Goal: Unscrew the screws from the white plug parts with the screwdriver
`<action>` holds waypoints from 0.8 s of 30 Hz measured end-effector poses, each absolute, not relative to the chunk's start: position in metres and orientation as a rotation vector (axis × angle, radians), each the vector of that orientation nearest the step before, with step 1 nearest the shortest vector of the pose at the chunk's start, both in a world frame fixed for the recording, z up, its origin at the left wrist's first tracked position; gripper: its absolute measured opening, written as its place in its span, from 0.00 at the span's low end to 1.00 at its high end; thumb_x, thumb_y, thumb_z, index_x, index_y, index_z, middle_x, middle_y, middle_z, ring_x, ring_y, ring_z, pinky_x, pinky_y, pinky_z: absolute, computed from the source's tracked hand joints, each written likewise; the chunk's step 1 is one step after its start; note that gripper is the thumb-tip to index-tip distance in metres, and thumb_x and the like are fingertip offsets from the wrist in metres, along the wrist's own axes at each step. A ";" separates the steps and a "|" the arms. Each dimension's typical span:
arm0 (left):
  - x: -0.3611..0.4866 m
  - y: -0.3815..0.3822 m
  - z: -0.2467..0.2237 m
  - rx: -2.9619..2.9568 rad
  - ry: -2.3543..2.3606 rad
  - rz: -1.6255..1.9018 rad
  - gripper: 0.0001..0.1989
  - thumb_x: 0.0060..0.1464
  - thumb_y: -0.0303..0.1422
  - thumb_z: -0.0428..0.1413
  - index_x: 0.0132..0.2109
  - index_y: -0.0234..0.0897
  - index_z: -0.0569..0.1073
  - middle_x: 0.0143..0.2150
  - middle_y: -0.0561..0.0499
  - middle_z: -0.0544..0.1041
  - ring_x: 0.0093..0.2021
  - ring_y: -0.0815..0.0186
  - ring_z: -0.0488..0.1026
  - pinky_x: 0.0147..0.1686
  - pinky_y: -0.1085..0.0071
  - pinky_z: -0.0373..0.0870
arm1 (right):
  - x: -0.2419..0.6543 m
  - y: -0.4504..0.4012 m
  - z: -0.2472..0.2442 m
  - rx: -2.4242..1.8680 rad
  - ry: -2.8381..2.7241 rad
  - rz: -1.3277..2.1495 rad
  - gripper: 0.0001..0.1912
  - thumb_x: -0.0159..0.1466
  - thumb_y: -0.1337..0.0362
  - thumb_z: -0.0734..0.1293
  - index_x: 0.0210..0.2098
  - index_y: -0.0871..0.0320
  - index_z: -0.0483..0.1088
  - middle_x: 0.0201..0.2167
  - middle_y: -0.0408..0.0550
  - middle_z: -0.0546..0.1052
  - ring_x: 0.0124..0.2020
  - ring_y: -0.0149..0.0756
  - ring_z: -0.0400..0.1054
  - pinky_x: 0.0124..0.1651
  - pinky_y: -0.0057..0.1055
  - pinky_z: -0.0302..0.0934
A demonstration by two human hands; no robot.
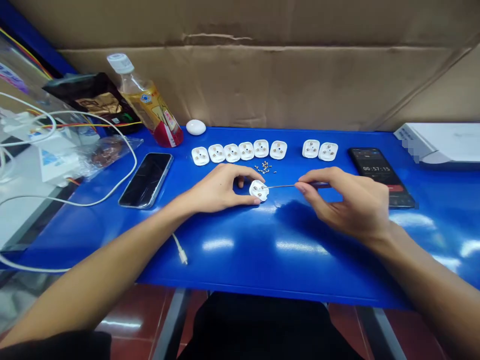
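Note:
My left hand (225, 187) grips a small white plug housing (258, 192) with metal parts inside, thumb at its near side and fingers at its far side. Between the thumb and fingers of my right hand (341, 200) is a thin screwdriver (283, 186), held almost level. Its tip reaches the right part of the plug housing. Just beyond lies a small pile of brass-coloured screws (264, 166). Behind that, several similar white plug housings (246, 150) stand in a row, and a pair of them (311, 148) sits farther right.
A phone (147, 180) lies left of my left hand, near a white cable (182, 254). Another phone (378, 172) showing a timer lies beyond my right hand. At the back stand a drink bottle (152, 107) and a white box (442, 142). A white oval object (195, 127) rests near the bottle.

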State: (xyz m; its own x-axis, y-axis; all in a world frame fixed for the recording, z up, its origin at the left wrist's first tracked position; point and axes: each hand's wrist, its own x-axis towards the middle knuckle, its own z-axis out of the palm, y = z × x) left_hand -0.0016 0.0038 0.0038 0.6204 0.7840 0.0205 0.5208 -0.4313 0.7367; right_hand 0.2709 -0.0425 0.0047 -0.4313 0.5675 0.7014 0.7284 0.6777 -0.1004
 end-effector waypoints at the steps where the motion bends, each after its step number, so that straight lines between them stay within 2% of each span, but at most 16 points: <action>1: -0.002 0.004 0.003 2.127 1.017 0.477 0.21 0.55 0.44 0.69 0.53 0.40 0.83 0.46 0.50 0.83 0.40 0.62 0.74 0.41 0.67 0.69 | 0.271 -0.042 0.005 -0.983 -2.156 -0.295 0.02 0.69 0.63 0.71 0.41 0.53 0.76 0.33 0.42 0.85 0.27 0.35 0.78 0.30 0.31 0.67; 7: -0.002 0.004 0.003 2.125 1.009 0.482 0.22 0.55 0.43 0.69 0.54 0.40 0.83 0.47 0.51 0.83 0.40 0.64 0.74 0.41 0.68 0.69 | 0.270 -0.042 0.006 -0.962 -2.164 -0.331 0.02 0.69 0.64 0.71 0.41 0.55 0.76 0.32 0.41 0.85 0.27 0.32 0.78 0.31 0.28 0.68; 21: -0.003 0.006 0.003 2.136 0.985 0.476 0.21 0.55 0.43 0.69 0.53 0.39 0.83 0.43 0.51 0.82 0.38 0.66 0.71 0.39 0.69 0.67 | 0.269 -0.044 0.008 -1.009 -2.197 -0.274 0.03 0.71 0.64 0.70 0.42 0.55 0.76 0.35 0.44 0.86 0.30 0.35 0.80 0.33 0.31 0.67; 24: -0.003 0.005 0.002 2.133 0.991 0.496 0.22 0.55 0.42 0.69 0.54 0.39 0.83 0.45 0.50 0.83 0.38 0.65 0.72 0.39 0.69 0.67 | 0.270 -0.043 0.006 -1.115 -2.191 -0.297 0.07 0.72 0.60 0.68 0.41 0.56 0.77 0.30 0.45 0.84 0.26 0.37 0.77 0.30 0.33 0.63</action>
